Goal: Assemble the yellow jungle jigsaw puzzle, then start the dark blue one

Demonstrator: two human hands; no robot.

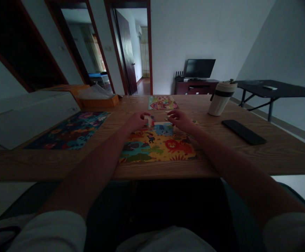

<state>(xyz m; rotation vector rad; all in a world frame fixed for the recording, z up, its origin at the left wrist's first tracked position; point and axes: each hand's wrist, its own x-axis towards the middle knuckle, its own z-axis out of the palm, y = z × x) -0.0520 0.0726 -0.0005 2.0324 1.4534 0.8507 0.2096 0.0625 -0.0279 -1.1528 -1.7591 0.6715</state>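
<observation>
An animal jigsaw puzzle [157, 148] with lions, an elephant and a crocodile lies in front of me on the wooden table, its upper part uneven. My left hand [137, 121] is closed on a pale puzzle piece [149, 121], held at the puzzle's upper left edge. Across from it, my right hand [180, 119] is at the upper right edge, fingers curled together. Small pale bits show at its fingertips, too small to tell what they are. Between the hands, the puzzle's far edge is partly hidden.
A dark space-themed puzzle [73, 131] lies left, beside a white box [28, 115] and an orange box [99, 101] with clear plastic. Another colourful puzzle [164, 102] lies at the far edge. To the right are a tumbler [220, 99] and a black phone [243, 131].
</observation>
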